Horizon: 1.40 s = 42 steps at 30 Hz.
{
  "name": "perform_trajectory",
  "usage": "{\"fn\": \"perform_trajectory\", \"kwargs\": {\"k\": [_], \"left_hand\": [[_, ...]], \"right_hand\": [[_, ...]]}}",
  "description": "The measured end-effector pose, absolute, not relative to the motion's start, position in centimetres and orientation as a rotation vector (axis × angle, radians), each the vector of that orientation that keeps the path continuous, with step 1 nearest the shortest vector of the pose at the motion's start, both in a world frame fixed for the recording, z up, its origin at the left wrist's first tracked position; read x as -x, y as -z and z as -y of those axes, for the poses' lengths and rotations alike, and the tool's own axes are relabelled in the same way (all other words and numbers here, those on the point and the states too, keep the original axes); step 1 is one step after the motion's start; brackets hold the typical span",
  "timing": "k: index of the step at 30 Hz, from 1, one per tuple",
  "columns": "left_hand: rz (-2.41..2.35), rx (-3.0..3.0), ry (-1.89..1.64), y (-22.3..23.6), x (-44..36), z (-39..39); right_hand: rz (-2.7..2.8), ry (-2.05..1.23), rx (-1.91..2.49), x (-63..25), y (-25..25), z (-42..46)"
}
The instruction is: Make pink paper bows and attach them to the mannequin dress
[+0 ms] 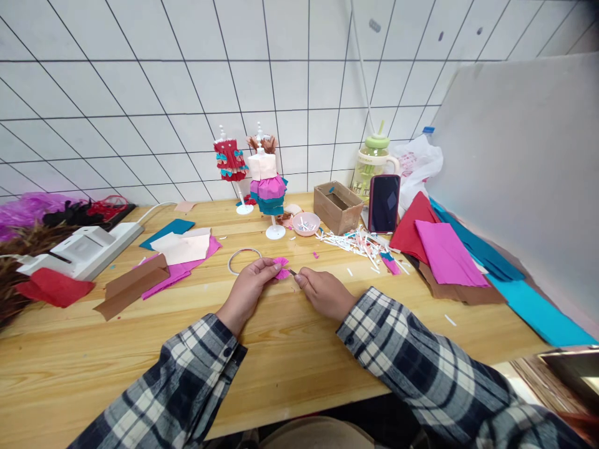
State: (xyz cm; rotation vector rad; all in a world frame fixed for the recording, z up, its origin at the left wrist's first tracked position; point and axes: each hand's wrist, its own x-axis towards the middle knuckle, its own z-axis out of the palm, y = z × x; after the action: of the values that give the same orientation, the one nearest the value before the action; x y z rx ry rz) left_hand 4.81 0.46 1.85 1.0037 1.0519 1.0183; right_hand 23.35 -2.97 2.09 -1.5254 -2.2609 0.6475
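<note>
**Pinched lightly on one side, gripped firmly on the other**

Pinching a ruffled magenta piece between thumb and fingers of the left hand, over the near middle of the table, probably to steady its folds without crushing them. Gripping a slim dark tool in the right hand, with thumb pressed over curled fingers, likely for fine control, and aiming its tip at the piece's right edge. Too small in this view to tell whether touching there or just short of it.

Note a pale ring lying flat just beyond the left hand. See brown paper at left and magenta paper over red paper at right, perhaps laid to the sides to give both hands room. Further back, find a tiered dress form and a red dress form, both upright, probably stood near the wall to stay clear of the sleeves. Beside a cardboard box, notice white strips in a loose heap and a phone on end, apparently for easy viewing.
</note>
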Motion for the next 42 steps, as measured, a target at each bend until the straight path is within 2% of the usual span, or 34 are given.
{"fn": "perform_trajectory", "kwargs": {"k": [19,23,28,30,31,35,37,38,42], "left_hand": [[-1.041,-0.986,-1.042,-2.0,-5.0,-0.3],[-1.035,-0.890,-1.220,-2.1,-4.8,-0.5],[-0.997,-0.761,-1.435,-2.2,-4.3,-0.7],[-1.004,-0.771,-1.441,-2.2,-4.3,-0.7],[-1.010,-0.783,-1.441,-2.2,-4.3,-0.7],[-1.008,-0.823,-1.510,-2.0,-4.4,-0.7],[-1.007,-0.815,-1.544,-2.0,-4.3,-0.7],[-1.008,-0.814,-1.545,-2.0,-4.3,-0.7],[-1.003,-0.906,-1.448,-1.8,-4.1,-0.6]], "right_hand": [[2.225,-0.617,1.591,-23.5,-2.3,2.7],[2.181,-0.640,1.596,-23.7,-2.7,2.8],[2.419,-0.688,1.387,-24.0,-3.0,3.2],[2.441,-0.826,1.308,-24.0,-3.0,3.5],[2.404,-0.997,1.262,-23.9,-2.9,3.7],[1.837,-2.009,0.970,-23.0,-1.7,3.9],[1.506,-2.144,0.892,-22.8,-1.0,3.0],[1.396,-2.055,0.906,-22.9,-0.7,2.4],[1.336,-1.291,1.159,-24.7,-0.7,-0.1]]}}
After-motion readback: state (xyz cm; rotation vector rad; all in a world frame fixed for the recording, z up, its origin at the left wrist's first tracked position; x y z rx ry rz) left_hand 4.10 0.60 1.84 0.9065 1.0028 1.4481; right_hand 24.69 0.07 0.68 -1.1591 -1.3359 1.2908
